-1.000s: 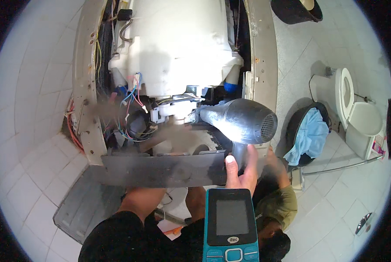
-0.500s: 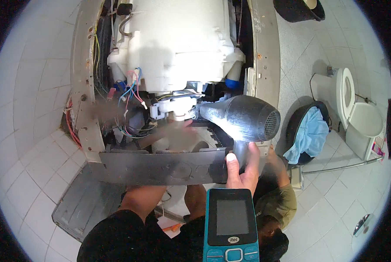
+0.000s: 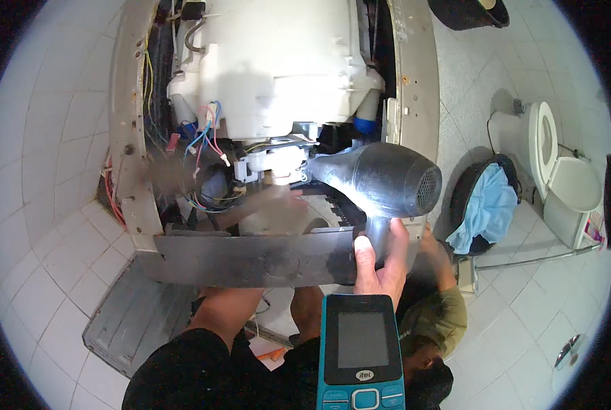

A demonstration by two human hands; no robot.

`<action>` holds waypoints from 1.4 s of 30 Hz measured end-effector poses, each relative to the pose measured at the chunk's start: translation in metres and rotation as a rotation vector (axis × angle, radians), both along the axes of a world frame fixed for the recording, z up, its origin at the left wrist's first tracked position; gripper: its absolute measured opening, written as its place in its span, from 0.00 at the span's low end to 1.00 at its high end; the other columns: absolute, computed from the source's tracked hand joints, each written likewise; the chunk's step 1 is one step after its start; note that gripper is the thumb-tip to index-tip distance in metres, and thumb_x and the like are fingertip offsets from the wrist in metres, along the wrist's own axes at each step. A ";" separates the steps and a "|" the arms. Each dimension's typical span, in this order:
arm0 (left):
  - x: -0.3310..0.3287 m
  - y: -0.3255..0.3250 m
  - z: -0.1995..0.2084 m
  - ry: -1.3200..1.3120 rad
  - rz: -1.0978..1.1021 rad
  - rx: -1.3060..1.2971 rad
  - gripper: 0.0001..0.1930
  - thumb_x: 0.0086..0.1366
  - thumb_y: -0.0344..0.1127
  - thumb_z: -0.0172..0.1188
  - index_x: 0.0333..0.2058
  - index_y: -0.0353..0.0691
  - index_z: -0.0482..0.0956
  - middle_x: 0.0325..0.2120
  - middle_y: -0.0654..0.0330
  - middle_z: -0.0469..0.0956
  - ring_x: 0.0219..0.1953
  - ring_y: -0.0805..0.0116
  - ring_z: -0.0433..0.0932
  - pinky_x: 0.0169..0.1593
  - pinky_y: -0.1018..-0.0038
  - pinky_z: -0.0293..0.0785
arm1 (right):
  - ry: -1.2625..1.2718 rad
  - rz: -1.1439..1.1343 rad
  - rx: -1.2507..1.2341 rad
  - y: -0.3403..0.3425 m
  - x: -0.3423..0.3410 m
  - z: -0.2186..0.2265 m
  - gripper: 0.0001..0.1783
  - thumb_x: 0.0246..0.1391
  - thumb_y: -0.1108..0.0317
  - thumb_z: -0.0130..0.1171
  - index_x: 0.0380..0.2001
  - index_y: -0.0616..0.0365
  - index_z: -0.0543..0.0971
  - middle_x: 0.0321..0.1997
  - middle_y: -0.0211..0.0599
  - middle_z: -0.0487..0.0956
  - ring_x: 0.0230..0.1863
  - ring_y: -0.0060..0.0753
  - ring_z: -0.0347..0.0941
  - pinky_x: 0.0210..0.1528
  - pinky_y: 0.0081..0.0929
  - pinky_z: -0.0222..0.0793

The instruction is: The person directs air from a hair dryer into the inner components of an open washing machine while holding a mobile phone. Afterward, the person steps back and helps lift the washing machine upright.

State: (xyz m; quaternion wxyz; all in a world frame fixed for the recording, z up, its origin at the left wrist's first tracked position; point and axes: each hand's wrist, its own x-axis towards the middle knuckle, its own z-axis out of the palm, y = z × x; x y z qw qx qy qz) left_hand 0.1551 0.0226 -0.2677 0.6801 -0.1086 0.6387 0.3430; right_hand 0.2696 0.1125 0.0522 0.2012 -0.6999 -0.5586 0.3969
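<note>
My right hand (image 3: pixel 382 266) is closed round the handle of a black hair dryer (image 3: pixel 380 181). The dryer's narrow end points left into an opened appliance beside a white plastic fitting (image 3: pixel 278 162) below a big white tub (image 3: pixel 278 75). Bright light falls on the dryer's body. In front of my right wrist hangs a teal and black keypad phone (image 3: pixel 361 352); no fingers show on it. Inside the lower cavity, past the dark front panel (image 3: pixel 251 261), a blurred forearm and hand (image 3: pixel 278 199) reach toward the fitting's underside. I cannot tell whether that is my left hand; its grip is unclear.
Loose coloured wires (image 3: pixel 210 130) hang left of the fitting. Close at lower right crouches another person (image 3: pixel 432 321), one arm raised toward the appliance. A black tub with light blue cloth (image 3: pixel 486 205) and a white toilet (image 3: pixel 544 143) stand to the right. A grey panel (image 3: pixel 138 311) lies lower left.
The scene shifts slightly as my view moves. The hair dryer stays in my right hand, near the same fitting, tilted a little differently. Nothing is visibly taken or let go.
</note>
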 end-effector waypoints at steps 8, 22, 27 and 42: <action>0.012 -0.013 -0.028 -0.097 0.214 0.201 0.34 0.74 0.67 0.48 0.59 0.42 0.75 0.38 0.59 0.82 0.40 0.65 0.81 0.45 0.65 0.80 | 0.052 -0.058 -0.035 0.000 0.003 -0.004 0.31 0.63 0.64 0.61 0.64 0.66 0.67 0.55 0.55 0.78 0.55 0.45 0.76 0.60 0.39 0.69; -0.006 -0.023 -0.037 -0.226 0.367 0.373 0.30 0.75 0.60 0.50 0.61 0.41 0.74 0.42 0.60 0.82 0.41 0.69 0.79 0.45 0.70 0.77 | 0.010 -0.028 -0.005 0.001 0.004 0.000 0.30 0.65 0.62 0.61 0.64 0.68 0.67 0.54 0.56 0.78 0.53 0.47 0.77 0.60 0.40 0.69; 0.012 -0.010 -0.016 -0.131 -0.038 0.213 0.35 0.74 0.67 0.47 0.63 0.41 0.71 0.46 0.56 0.81 0.44 0.63 0.79 0.49 0.64 0.76 | 0.033 -0.049 -0.068 0.000 -0.002 0.000 0.30 0.65 0.64 0.61 0.64 0.67 0.67 0.54 0.54 0.78 0.53 0.45 0.77 0.60 0.39 0.69; -0.012 -0.025 -0.037 0.153 -0.019 0.313 0.26 0.76 0.56 0.53 0.54 0.38 0.77 0.33 0.59 0.82 0.31 0.71 0.79 0.36 0.73 0.77 | 0.037 0.013 -0.042 0.004 -0.009 0.004 0.31 0.64 0.63 0.61 0.64 0.69 0.66 0.54 0.57 0.78 0.54 0.47 0.77 0.60 0.39 0.70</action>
